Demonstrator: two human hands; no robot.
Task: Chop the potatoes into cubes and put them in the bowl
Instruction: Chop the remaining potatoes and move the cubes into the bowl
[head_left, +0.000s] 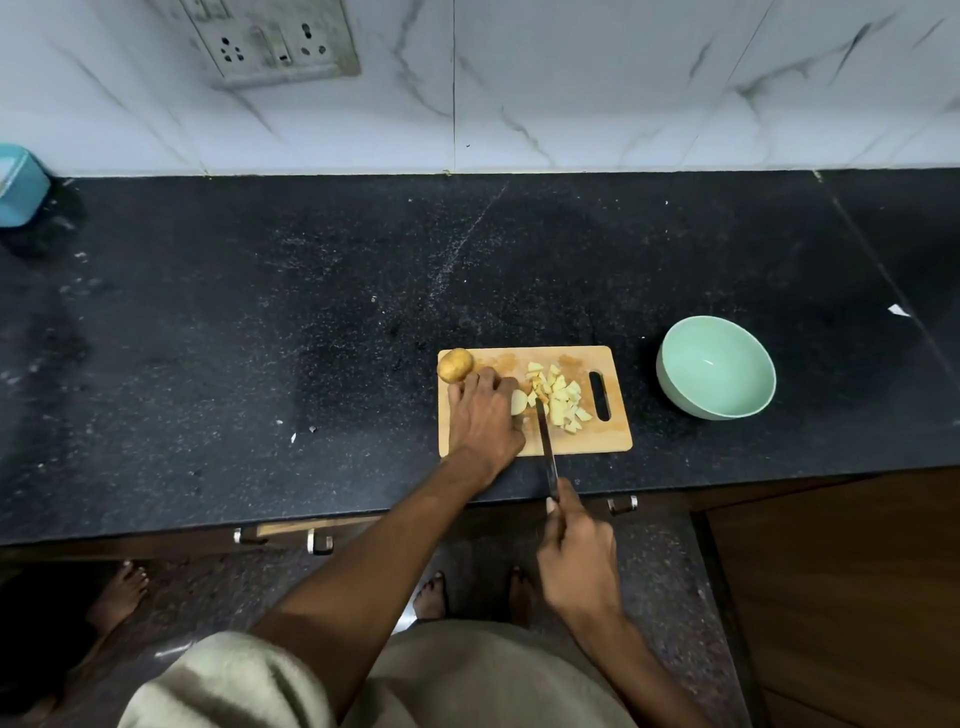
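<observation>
A wooden cutting board (613, 439) lies on the black counter. A whole unpeeled potato (454, 364) rests at its far left corner. Several pale potato cubes (563, 400) are heaped in the board's middle. My left hand (483, 415) presses down on a peeled potato piece (518, 401) next to the heap. My right hand (576, 551) grips the handle of a knife (546, 447), whose blade points into the potato piece. An empty mint-green bowl (716, 366) stands to the right of the board.
A blue container (18, 187) sits at the far left against the marble wall. A socket plate (275, 44) is on the wall. Drawer handles (319, 540) line the counter's front edge. Another person's bare foot (117, 592) is on the floor at left.
</observation>
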